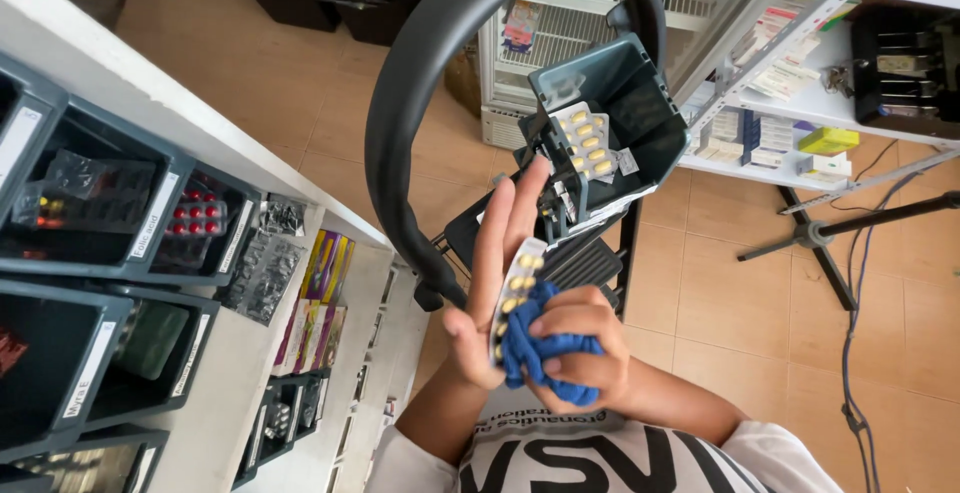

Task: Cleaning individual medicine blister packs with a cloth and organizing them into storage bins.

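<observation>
My left hand (487, 288) is held up flat, fingers straight, with a silver blister pack of yellow pills (517, 288) lying against its palm and fingers. My right hand (585, 348) is closed on a crumpled blue cloth (535, 353), which is pressed against the lower part of that blister pack. Just beyond my fingertips a dark grey bin (645, 93) is tilted toward me. It holds another blister pack of yellow pills (587, 143).
A black ring-shaped hoop (395, 103) arcs over the hands. On the left a white counter (215, 383) carries grey bins (75, 253) with blister packs, some with red pills (195, 218). White shelves with boxes (790, 128) and a tripod (825, 238) stand on the right above a tiled floor.
</observation>
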